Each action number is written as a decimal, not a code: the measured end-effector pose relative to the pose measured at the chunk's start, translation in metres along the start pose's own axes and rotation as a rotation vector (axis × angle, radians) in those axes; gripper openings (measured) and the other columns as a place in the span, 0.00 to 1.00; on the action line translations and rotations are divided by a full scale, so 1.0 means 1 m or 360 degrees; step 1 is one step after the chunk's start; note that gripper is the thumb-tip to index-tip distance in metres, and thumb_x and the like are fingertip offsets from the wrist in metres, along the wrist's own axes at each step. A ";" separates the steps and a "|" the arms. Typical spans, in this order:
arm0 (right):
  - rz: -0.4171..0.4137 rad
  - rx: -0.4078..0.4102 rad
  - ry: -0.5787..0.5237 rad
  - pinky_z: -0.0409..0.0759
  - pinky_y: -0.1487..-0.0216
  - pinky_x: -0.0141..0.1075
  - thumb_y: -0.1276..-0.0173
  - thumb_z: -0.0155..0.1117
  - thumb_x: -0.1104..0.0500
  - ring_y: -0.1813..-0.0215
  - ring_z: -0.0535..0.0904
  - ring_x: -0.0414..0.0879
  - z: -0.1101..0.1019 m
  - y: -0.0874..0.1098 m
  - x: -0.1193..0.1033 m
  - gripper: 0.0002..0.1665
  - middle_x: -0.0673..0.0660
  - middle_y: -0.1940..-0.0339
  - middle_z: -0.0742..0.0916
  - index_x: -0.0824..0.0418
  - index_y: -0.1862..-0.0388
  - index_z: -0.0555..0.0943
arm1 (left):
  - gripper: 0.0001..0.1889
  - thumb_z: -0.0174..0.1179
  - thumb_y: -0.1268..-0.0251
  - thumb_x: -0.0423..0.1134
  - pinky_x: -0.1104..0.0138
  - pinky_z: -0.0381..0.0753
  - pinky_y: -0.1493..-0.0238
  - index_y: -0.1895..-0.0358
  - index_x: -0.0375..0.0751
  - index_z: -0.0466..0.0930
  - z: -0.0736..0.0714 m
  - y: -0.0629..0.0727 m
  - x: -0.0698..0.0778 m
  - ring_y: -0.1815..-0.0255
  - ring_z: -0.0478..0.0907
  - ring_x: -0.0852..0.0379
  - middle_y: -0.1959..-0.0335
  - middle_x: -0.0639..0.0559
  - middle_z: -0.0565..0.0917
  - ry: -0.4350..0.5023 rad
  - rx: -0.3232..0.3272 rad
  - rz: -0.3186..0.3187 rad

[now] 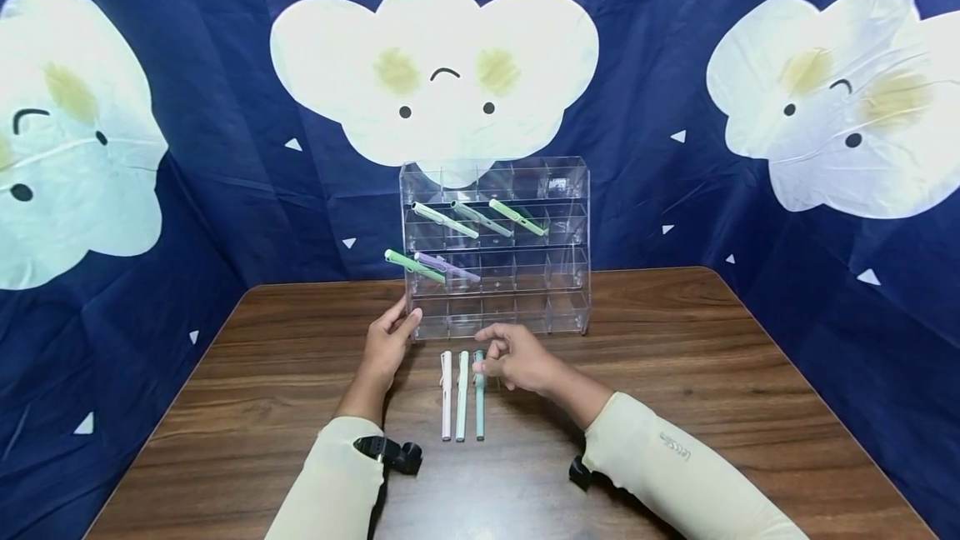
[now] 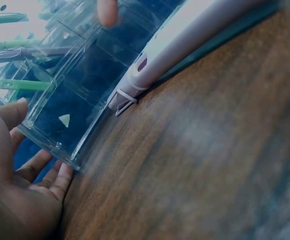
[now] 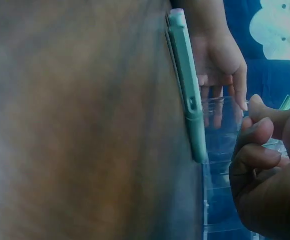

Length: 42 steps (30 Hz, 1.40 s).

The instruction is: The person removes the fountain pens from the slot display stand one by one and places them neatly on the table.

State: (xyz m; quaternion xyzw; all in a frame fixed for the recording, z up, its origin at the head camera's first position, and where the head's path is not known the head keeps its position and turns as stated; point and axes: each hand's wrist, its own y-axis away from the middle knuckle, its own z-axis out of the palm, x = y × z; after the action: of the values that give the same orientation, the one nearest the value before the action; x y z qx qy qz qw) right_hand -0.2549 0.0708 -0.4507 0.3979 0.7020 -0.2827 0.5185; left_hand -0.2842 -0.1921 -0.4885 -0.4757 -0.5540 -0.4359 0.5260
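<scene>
A clear plastic tiered rack (image 1: 551, 307) stands on the table, divided into small compartments. At its lower left side my left hand (image 1: 386, 347) rests, thumb near the front corner and fingers fairly straight along the side wall. Three capped pens lie side by side before the rack: a pale pink pen (image 1: 446, 397), a pale mint pen (image 1: 462, 398) and a teal pen (image 1: 480, 411). My right hand (image 1: 521, 361) hovers by the teal pen's upper end, fingers loosely bent and holding nothing. The right wrist view shows a gap between this hand (image 3: 272, 170) and the teal pen (image 3: 187, 75).
In the rack's second tier lean a whitish pen (image 1: 444, 220), a grey-green pen (image 1: 482, 219) and a light green pen (image 1: 517, 217). One tier lower are a green pen (image 1: 412, 265) and a lavender pen (image 1: 447, 267). A blue cloud-print curtain (image 1: 645, 232) hangs behind the wooden table (image 1: 660, 373).
</scene>
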 end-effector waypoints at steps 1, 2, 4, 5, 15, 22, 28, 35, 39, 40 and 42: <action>-0.0011 0.0001 0.0018 0.73 0.79 0.30 0.29 0.74 0.69 0.83 0.69 0.39 -0.001 -0.001 -0.003 0.35 0.49 0.73 0.82 0.77 0.27 0.73 | 0.31 0.65 0.17 0.45 0.73 0.77 0.62 0.17 0.49 0.70 0.000 0.000 0.000 0.55 0.76 0.62 0.31 0.36 0.81 -0.0002 0.0000 0.0000; -0.0029 -0.0001 0.0031 0.74 0.79 0.30 0.29 0.74 0.69 0.82 0.69 0.39 -0.002 -0.002 -0.005 0.34 0.50 0.73 0.82 0.78 0.28 0.73 | 0.31 0.65 0.17 0.45 0.73 0.77 0.62 0.17 0.50 0.71 0.000 0.000 0.001 0.55 0.76 0.61 0.32 0.36 0.82 0.0005 0.0004 -0.0001; -0.0048 0.0002 0.0050 0.74 0.79 0.30 0.29 0.74 0.69 0.82 0.69 0.39 -0.004 -0.005 -0.011 0.33 0.50 0.73 0.82 0.77 0.29 0.74 | 0.30 0.65 0.17 0.45 0.73 0.77 0.63 0.17 0.50 0.71 0.000 0.001 0.001 0.56 0.76 0.62 0.32 0.36 0.82 0.0005 0.0008 0.0001; -0.0061 0.0008 0.0060 0.74 0.79 0.30 0.28 0.74 0.69 0.83 0.69 0.39 -0.005 -0.006 -0.014 0.32 0.50 0.73 0.82 0.77 0.29 0.75 | 0.31 0.65 0.17 0.45 0.73 0.77 0.63 0.17 0.49 0.71 0.000 0.000 0.000 0.56 0.75 0.63 0.32 0.36 0.81 0.0005 0.0005 0.0004; -0.0162 0.0100 0.0009 0.75 0.76 0.32 0.26 0.74 0.65 0.82 0.70 0.40 -0.019 -0.025 -0.043 0.27 0.48 0.71 0.85 0.71 0.32 0.79 | 0.30 0.64 0.17 0.44 0.73 0.77 0.61 0.18 0.50 0.72 0.001 0.000 -0.001 0.57 0.76 0.65 0.35 0.39 0.85 0.0015 0.0013 0.0012; -0.0302 0.0177 -0.0061 0.76 0.74 0.35 0.24 0.71 0.66 0.79 0.72 0.43 -0.026 -0.036 -0.057 0.24 0.49 0.68 0.85 0.74 0.33 0.79 | 0.29 0.65 0.17 0.44 0.73 0.76 0.63 0.18 0.49 0.72 0.001 -0.002 -0.001 0.58 0.76 0.66 0.41 0.45 0.86 0.0034 0.0026 0.0029; -0.0311 0.0409 -0.0109 0.77 0.75 0.36 0.25 0.73 0.65 0.81 0.71 0.40 -0.024 -0.050 -0.063 0.21 0.50 0.62 0.82 0.68 0.36 0.82 | 0.30 0.64 0.16 0.44 0.74 0.80 0.55 0.17 0.48 0.70 0.001 0.000 -0.002 0.54 0.78 0.74 0.26 0.33 0.80 0.0011 0.0000 0.0025; -0.0316 0.0534 -0.0031 0.77 0.76 0.34 0.27 0.76 0.64 0.83 0.71 0.40 -0.014 -0.067 -0.070 0.21 0.58 0.48 0.85 0.64 0.37 0.84 | 0.31 0.64 0.17 0.45 0.73 0.82 0.52 0.16 0.50 0.70 0.001 0.000 -0.002 0.50 0.79 0.73 0.24 0.33 0.79 -0.0003 0.0003 0.0018; -0.0301 0.0553 0.0038 0.79 0.76 0.34 0.26 0.76 0.62 0.83 0.74 0.42 -0.008 -0.074 -0.073 0.22 0.65 0.40 0.85 0.62 0.36 0.84 | 0.31 0.64 0.17 0.46 0.73 0.82 0.51 0.16 0.51 0.69 0.001 -0.002 -0.004 0.47 0.79 0.68 0.24 0.34 0.79 -0.0013 0.0001 0.0006; -0.0292 0.0559 0.0059 0.79 0.75 0.34 0.26 0.76 0.61 0.82 0.75 0.42 -0.007 -0.075 -0.074 0.22 0.66 0.39 0.84 0.62 0.36 0.84 | 0.31 0.64 0.17 0.46 0.74 0.82 0.51 0.16 0.51 0.70 0.001 -0.002 -0.004 0.46 0.79 0.68 0.24 0.34 0.79 -0.0012 0.0002 0.0001; -0.0285 0.0578 0.0092 0.80 0.75 0.34 0.26 0.77 0.61 0.82 0.77 0.45 -0.004 -0.080 -0.073 0.22 0.67 0.37 0.84 0.61 0.35 0.83 | 0.31 0.64 0.17 0.47 0.74 0.82 0.51 0.16 0.51 0.69 0.001 -0.003 -0.004 0.46 0.80 0.67 0.24 0.34 0.79 -0.0019 0.0003 0.0002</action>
State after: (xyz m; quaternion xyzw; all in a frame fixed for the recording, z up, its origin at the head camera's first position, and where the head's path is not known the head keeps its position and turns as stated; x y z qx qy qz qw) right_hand -0.3142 0.0132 -0.3812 0.4289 0.6867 -0.4379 0.3907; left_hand -0.2870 -0.1923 -0.4927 -0.4782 -0.5574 -0.4320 0.5235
